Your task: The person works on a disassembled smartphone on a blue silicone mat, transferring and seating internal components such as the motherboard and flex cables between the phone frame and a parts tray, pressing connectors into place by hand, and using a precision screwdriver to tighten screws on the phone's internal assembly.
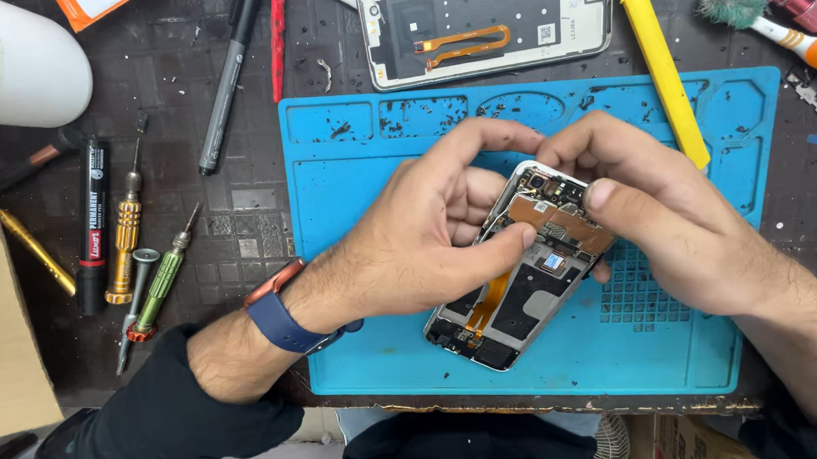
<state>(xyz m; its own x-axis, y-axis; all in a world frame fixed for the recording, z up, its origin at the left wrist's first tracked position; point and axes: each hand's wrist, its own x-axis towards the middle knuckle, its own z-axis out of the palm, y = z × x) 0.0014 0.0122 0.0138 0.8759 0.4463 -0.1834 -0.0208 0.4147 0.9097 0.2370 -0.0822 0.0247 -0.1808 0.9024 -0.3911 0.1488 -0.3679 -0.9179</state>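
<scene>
Both hands meet over an opened smartphone with its back cover off and circuit board exposed (519,293), which lies tilted on a blue silicone repair mat (376,348). The left hand (418,247) curls narrowly, its thumb pressing the phone's left edge and its forefinger arched over the top. The right hand (662,221) pinches the phone's upper right corner, thumb on the board.

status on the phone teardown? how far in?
Done: back cover is off, lying above the blue mat. In hand: left hand and right hand both pinch the top of the opened phone at its board. Left: board and orange flex remain inside.
</scene>
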